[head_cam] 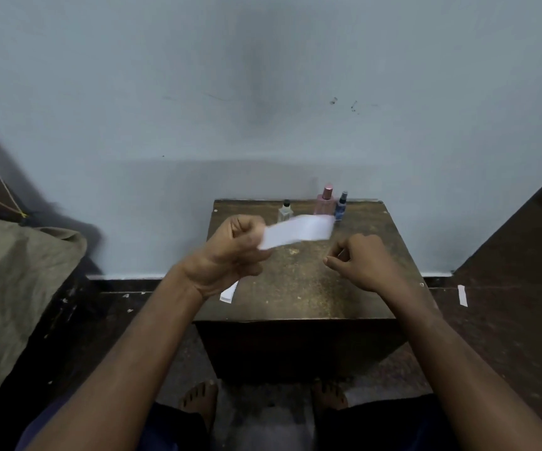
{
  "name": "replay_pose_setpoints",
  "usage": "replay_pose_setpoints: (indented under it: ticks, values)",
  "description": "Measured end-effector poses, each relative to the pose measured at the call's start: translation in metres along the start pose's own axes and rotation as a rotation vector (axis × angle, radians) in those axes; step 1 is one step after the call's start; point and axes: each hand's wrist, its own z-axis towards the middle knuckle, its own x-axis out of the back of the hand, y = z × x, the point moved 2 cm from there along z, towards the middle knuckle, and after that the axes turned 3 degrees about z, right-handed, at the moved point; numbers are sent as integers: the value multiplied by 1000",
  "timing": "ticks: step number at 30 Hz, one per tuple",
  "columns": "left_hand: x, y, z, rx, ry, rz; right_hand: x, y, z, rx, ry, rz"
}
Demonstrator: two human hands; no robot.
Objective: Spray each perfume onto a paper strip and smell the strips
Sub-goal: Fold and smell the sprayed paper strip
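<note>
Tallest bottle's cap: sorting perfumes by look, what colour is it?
Pink, on the tallest bottle; the head view shows it.

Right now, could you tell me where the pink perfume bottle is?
Head view: the pink perfume bottle stands at the table's far edge, right of centre, beside the blue bottle.
</note>
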Motion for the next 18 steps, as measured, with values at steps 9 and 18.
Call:
replay_pose_setpoints:
  ticks: [9, 18]
  values:
    - [6, -9, 4, -42, 87, 328, -2, 1, -2, 5, -7, -8]
    - [5, -4, -1, -119, -219, -144, -3, -1, 1, 21, -44, -10]
